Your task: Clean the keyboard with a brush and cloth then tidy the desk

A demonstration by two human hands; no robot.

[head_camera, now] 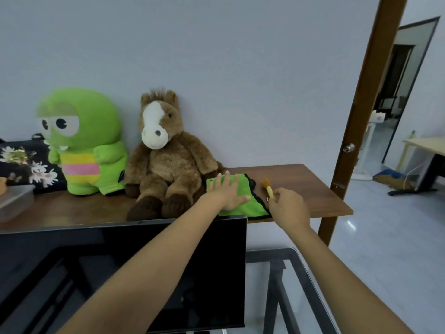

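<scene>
A green cloth [248, 206] with a black edge lies flat on the brown wooden shelf [313, 186] behind the monitor. My left hand [227, 192] rests palm down on the cloth with its fingers spread. A small brush [267, 188] with orange bristles and a pale handle lies just right of the cloth, bristles pointing away from me. My right hand [287, 208] pinches the near end of the brush handle. No keyboard is in view.
A brown plush horse [166, 155] sits left of the cloth, a green plush figure [84, 143] beside it, then a floral black bag [24, 162]. A dark monitor [120, 273] fills the foreground. A glass desk edge [301, 273] shows lower right, a door frame [356, 116] beyond.
</scene>
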